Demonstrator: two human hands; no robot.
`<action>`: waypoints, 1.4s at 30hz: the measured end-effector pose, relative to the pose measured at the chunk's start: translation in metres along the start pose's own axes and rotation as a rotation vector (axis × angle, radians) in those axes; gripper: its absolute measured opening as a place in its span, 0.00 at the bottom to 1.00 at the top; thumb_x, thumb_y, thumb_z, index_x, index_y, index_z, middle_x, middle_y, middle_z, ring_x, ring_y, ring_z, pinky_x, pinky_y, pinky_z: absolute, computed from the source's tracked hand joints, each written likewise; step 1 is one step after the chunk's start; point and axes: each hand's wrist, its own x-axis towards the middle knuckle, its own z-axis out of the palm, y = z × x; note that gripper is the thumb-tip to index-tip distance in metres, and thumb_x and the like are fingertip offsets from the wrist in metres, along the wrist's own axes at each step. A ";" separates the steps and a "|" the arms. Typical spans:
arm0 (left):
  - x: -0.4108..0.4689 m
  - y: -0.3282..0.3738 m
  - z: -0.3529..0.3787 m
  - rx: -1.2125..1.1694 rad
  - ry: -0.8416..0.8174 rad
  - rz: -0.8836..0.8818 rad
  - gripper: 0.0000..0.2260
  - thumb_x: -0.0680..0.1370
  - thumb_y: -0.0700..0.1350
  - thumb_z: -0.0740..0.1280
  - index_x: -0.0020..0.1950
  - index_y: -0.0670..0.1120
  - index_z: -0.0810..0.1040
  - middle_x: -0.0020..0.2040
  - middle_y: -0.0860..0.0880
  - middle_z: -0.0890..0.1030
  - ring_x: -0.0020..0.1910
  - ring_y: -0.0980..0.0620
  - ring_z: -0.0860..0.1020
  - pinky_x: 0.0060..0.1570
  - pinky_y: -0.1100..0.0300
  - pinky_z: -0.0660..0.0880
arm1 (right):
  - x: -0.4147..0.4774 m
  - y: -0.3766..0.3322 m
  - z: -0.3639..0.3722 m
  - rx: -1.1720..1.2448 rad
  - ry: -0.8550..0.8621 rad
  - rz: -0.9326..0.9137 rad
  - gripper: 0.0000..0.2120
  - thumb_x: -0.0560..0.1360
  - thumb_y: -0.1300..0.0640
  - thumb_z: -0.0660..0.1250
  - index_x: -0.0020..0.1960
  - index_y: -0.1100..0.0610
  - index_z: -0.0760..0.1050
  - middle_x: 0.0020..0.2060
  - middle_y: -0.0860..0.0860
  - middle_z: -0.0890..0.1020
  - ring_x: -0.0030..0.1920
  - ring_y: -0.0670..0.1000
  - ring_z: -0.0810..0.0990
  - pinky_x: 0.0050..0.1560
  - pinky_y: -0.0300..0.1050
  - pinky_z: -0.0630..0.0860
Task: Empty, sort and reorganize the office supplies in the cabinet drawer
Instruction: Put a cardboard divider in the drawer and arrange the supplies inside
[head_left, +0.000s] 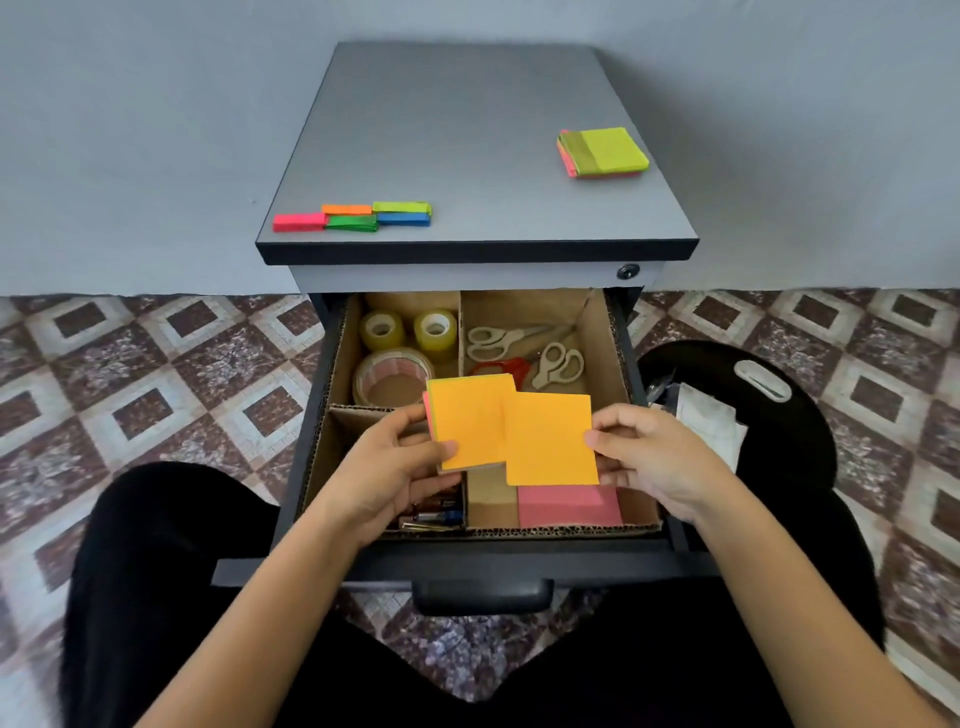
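Orange pad (467, 421) gripped by left hand (384, 467), second orange pad (550, 441) pinched by right hand (649, 457), over drawer (311, 566) centre. Tape (384, 330), scissors (498, 340), pens (436, 517), pink pad (569, 506) seen compartmented. Flag strips (353, 217) at 10, green pad (605, 151) at 1 o'clock judged outstanding.

Left hand (395, 467), right hand (649, 457): bare. Forearms (270, 613): uncovered to the frame's lower edge. Legs: plain black trousers (156, 571), soft matte cloth.
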 end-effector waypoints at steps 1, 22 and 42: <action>0.001 0.000 -0.004 -0.007 0.021 0.017 0.15 0.76 0.31 0.63 0.58 0.46 0.73 0.48 0.44 0.83 0.44 0.50 0.83 0.40 0.60 0.81 | 0.000 0.003 -0.003 -0.031 0.011 0.011 0.05 0.77 0.66 0.64 0.43 0.60 0.75 0.38 0.56 0.77 0.35 0.49 0.76 0.32 0.38 0.75; 0.008 -0.002 -0.027 0.001 0.071 0.065 0.16 0.77 0.31 0.62 0.61 0.45 0.69 0.50 0.44 0.82 0.47 0.49 0.81 0.42 0.61 0.81 | 0.046 0.038 0.049 -0.825 0.038 0.044 0.07 0.73 0.59 0.68 0.43 0.64 0.78 0.39 0.60 0.83 0.42 0.60 0.83 0.48 0.55 0.80; 0.000 -0.007 -0.005 -0.034 -0.096 -0.025 0.15 0.76 0.31 0.63 0.59 0.45 0.73 0.44 0.46 0.84 0.41 0.51 0.83 0.40 0.61 0.81 | 0.003 -0.006 0.030 0.061 0.002 0.082 0.16 0.80 0.50 0.58 0.46 0.61 0.77 0.39 0.57 0.82 0.38 0.53 0.83 0.39 0.45 0.81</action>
